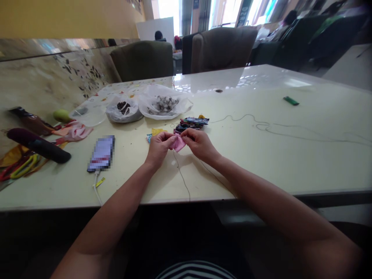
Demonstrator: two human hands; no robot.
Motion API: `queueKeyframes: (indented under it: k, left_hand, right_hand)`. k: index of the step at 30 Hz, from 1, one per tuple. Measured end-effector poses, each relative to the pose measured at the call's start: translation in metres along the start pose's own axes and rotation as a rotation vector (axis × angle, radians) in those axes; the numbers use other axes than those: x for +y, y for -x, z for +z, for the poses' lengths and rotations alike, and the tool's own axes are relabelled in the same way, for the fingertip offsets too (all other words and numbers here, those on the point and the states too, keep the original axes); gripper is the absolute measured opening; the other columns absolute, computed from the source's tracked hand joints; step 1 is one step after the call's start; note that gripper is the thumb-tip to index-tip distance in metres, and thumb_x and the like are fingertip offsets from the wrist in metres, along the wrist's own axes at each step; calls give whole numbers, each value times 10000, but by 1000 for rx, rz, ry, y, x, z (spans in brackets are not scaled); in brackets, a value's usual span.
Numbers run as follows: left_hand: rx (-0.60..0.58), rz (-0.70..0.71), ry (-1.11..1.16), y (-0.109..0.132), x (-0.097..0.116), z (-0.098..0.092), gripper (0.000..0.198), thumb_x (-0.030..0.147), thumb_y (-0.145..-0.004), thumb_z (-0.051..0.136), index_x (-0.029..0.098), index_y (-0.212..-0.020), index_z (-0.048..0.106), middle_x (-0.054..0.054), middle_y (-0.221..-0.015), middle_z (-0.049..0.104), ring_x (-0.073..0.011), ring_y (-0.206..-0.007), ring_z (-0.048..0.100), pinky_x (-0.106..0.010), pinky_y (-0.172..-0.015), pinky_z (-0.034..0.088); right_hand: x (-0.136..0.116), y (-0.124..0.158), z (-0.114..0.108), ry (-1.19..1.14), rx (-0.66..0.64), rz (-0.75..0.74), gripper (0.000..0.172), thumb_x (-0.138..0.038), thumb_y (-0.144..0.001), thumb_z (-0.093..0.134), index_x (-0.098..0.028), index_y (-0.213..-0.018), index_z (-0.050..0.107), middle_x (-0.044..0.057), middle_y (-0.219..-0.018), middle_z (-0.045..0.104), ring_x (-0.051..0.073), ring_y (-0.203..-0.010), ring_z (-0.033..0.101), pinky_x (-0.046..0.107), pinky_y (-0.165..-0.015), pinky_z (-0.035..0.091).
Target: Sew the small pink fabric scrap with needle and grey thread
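Between my two hands is a small piece of pink cloth (179,144), pinched on both sides above the tabletop. My left hand (161,146) closes thumb and fingers on its left edge. On the other side my right hand (200,144) grips it near the top right. A thin thread (181,174) hangs below the cloth and runs to the table's front edge. Just beyond the fingers lies a stack of dark patterned fabric pieces (190,124). A yellow cloth piece (157,131) rests behind my left hand.
Two plastic bags, one with dark bits (123,108) and one with grey-white tufts (165,104), stand behind. Left are a phone (101,153) on a cable, a dark rounded object (39,145) and coloured cloths (77,131). A green lighter (291,100) and loose thread (276,131) lie right.
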State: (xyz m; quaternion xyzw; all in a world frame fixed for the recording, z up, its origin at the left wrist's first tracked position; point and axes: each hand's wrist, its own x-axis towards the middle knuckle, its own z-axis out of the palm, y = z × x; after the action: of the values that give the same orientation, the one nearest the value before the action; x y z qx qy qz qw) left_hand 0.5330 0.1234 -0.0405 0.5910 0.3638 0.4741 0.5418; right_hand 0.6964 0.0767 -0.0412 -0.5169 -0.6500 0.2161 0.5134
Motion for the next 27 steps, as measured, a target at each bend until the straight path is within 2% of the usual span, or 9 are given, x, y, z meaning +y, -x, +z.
queueKeyframes:
  k: [6, 11, 17, 21, 27]
  left_hand:
    - [-10, 51, -73, 1, -2, 0, 269, 393, -709, 824, 144, -771, 744, -38, -709, 680, -123, -628, 556, -253, -609, 457]
    - [1, 88, -112, 0, -3, -1, 282, 405, -716, 822, 148, -799, 741, -45, -755, 697, -140, -685, 597, -259, -653, 482]
    - [-111, -7, 20, -2, -5, -2, 339, 449, -694, 852, 150, -806, 739, -40, -780, 704, -123, -698, 590, -237, -666, 468]
    - [-77, -68, 67, -2, -3, -1, 335, 444, -666, 868, 160, -785, 735, -31, -756, 694, -124, -684, 580, -234, -641, 455]
    - [-51, -52, 142, -2, -2, 0, 309, 372, -667, 867, 146, -846, 757, -31, -810, 718, -119, -729, 616, -231, -703, 477]
  right_hand:
    - [-2, 2, 0, 48, 15, -14, 124, -242, -885, 552, -196, -812, 640, 33, -783, 671, 175, -771, 587, 291, -718, 423]
    - [-2, 0, -2, -26, -31, 1, 146, -233, -875, 559, -190, -873, 698, 43, -833, 709, 185, -792, 614, 306, -729, 447]
    - [2, -3, -1, -212, -20, 78, 173, -299, -853, 591, -178, -888, 708, 48, -830, 687, 181, -782, 599, 305, -690, 472]
    - [2, -3, -2, -254, -23, 136, 174, -313, -829, 614, -181, -890, 709, 32, -796, 667, 152, -692, 555, 296, -645, 468]
    - [-1, -2, -2, -289, -30, 170, 176, -311, -815, 624, -167, -877, 704, 27, -779, 655, 129, -639, 527, 281, -597, 462]
